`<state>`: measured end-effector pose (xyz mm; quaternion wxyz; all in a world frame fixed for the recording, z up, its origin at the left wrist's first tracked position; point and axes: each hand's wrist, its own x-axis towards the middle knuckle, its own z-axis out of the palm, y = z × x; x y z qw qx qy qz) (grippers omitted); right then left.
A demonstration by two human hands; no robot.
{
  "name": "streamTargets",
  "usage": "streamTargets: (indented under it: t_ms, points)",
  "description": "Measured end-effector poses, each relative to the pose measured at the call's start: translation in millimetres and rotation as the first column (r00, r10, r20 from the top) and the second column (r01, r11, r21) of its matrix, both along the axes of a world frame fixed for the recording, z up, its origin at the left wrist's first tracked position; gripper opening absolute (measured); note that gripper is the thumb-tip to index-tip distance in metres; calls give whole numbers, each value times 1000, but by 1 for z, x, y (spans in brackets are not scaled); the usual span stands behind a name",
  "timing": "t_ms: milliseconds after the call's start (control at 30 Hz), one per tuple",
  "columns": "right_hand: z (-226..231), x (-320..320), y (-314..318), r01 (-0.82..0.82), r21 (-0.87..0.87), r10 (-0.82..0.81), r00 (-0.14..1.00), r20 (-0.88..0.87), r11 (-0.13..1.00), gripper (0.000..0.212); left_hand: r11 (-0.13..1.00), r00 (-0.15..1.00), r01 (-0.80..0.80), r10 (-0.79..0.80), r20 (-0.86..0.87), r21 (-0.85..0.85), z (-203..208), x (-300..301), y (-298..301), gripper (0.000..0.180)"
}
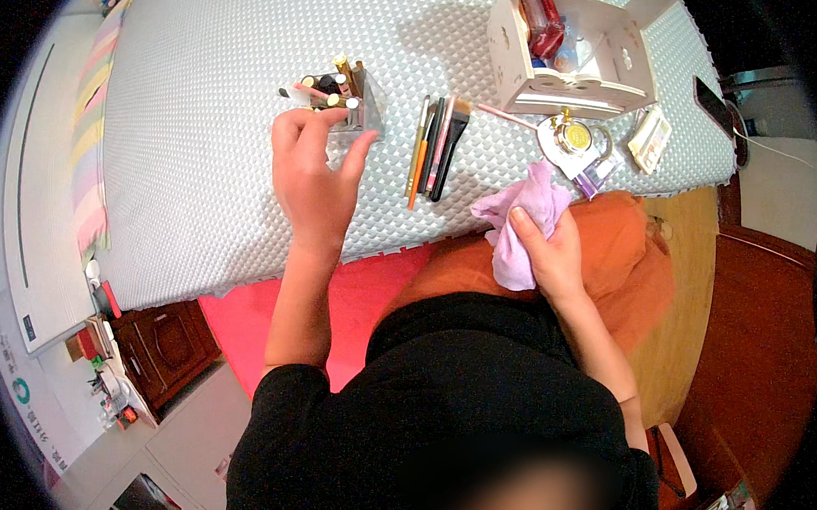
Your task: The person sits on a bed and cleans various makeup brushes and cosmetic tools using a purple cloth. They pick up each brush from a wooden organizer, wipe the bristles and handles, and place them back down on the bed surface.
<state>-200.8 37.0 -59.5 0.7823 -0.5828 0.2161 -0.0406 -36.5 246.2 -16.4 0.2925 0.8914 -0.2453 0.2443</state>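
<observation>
My left hand (316, 173) is at the near side of a small clear organizer (371, 107) filled with several lipstick-like tubes (347, 73), gold, white and dark. Its thumb and index finger are apart with nothing between them; whether the fingertips touch a tube cannot be made out. In my right hand (554, 252) a crumpled lilac cloth (524, 219) is gripped above my lap, the thumb pressing on it. Between the two hands, several makeup brushes (445, 147) lie side by side on the quilted pale cover (249, 157), the broadest with a flat brown head.
A white box (579, 100) with an open front holds red and clear packages at the back right. Before it sit a round gold-and-white item (573, 137), a purple item (596, 177) and a cream pack (649, 140). A phone (712, 106) lies near the right edge.
</observation>
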Motion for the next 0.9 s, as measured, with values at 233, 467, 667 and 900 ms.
streamTargets:
  t_ms: [233,467,667,900]
  points:
    - [-2,-1,1,13,-29,-13,1000,-2,999,26,998,997,15,-19,-81,-55,7,0,6,17]
    - [1,2,-5,-56,-45,56,998,14,997,37,815,957,55,-208,-204,-576,62,-23,8,8]
    - [32,20,-17,-158,-177,179,978,110,971,40,698,591,15,-583,-557,-716,41,-32,-16,8]
    - [35,36,7,-257,-269,297,947,121,928,40,555,361,-36,-768,-529,-831,6,-49,-53,9]
